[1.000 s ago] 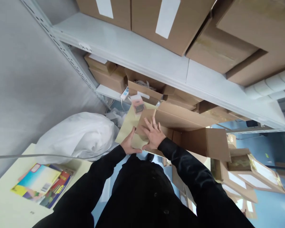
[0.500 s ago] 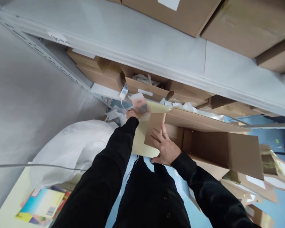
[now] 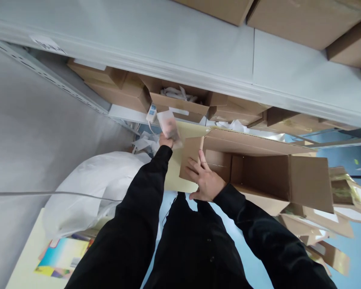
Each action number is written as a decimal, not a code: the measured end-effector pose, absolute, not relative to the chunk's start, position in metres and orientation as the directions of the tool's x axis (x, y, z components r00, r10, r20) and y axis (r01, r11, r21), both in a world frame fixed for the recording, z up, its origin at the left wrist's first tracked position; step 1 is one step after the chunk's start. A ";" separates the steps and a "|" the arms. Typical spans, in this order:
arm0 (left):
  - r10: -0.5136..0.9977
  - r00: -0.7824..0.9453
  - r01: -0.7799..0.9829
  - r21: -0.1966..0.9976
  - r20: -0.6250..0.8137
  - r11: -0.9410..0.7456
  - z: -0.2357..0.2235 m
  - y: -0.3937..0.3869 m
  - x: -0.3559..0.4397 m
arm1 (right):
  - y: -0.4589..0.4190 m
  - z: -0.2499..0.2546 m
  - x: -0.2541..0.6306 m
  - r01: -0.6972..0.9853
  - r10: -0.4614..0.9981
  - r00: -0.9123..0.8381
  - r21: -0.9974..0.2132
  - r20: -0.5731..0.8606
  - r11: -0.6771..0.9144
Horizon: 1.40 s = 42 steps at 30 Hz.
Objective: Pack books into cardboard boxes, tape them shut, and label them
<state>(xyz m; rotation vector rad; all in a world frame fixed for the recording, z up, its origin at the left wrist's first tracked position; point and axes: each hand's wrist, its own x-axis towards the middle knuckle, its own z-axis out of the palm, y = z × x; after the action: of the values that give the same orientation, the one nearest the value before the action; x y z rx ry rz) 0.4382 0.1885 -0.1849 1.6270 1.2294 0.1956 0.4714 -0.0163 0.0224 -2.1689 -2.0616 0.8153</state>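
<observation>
A clear plastic packet with something pinkish in it (image 3: 169,125) is blurred and tilted up, with my left hand (image 3: 166,141) closed on its lower end. My right hand (image 3: 209,184) lies with fingers outstretched on the end flap (image 3: 190,158) of an open cardboard box (image 3: 264,176), its thumb spread apart. This box rests on its side on a pale yellow tabletop (image 3: 174,180), its opening towards me. Bare cardboard shows on the visible inside walls.
Ahead runs a grey metal shelf (image 3: 144,48) with cardboard boxes above and below it. A large white plastic bag (image 3: 92,188) bulges at left, near colourful printed packs (image 3: 61,257). A cable (image 3: 54,193) crosses there. More cartons (image 3: 315,224) lie at right over a blue floor.
My left hand has moved away from the right hand to the packet, taken hold of it and tilted it up. My right hand stays on the box flap; the view has shifted.
</observation>
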 end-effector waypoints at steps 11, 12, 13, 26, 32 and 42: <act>0.680 0.702 0.413 0.658 0.209 -0.629 0.064 0.172 0.320 | -0.006 0.008 0.469 0.975 0.976 -0.103 -0.215 -0.190 0.061; 0.552 0.813 0.340 0.619 0.184 -0.708 0.087 0.164 0.335 | -0.006 0.008 0.467 0.978 0.978 -0.102 -0.196 -0.184 0.066; 0.406 0.902 0.257 0.577 0.144 -0.775 0.105 0.156 0.355 | -0.006 0.008 0.465 0.982 0.979 -0.094 -0.181 -0.184 0.060; 0.010 1.000 0.020 0.524 -0.021 -0.852 0.052 0.106 0.500 | -0.035 0.003 0.451 0.984 0.999 0.002 -0.178 -0.039 -0.009; 0.089 0.995 0.103 0.628 -0.054 -0.771 0.024 0.139 0.481 | -0.123 0.013 0.492 0.932 0.944 0.329 -0.156 -0.010 -0.326; 0.128 0.990 0.137 0.678 -0.064 -0.722 0.012 0.127 0.479 | -0.231 0.036 0.545 0.649 0.614 0.749 -0.085 0.251 -0.756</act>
<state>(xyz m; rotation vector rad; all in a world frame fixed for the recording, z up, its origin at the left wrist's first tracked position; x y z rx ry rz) 0.4793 0.1267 0.0125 2.3848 0.1842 -0.0158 0.5450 -0.2314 0.0365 -2.7792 -1.0112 -0.3111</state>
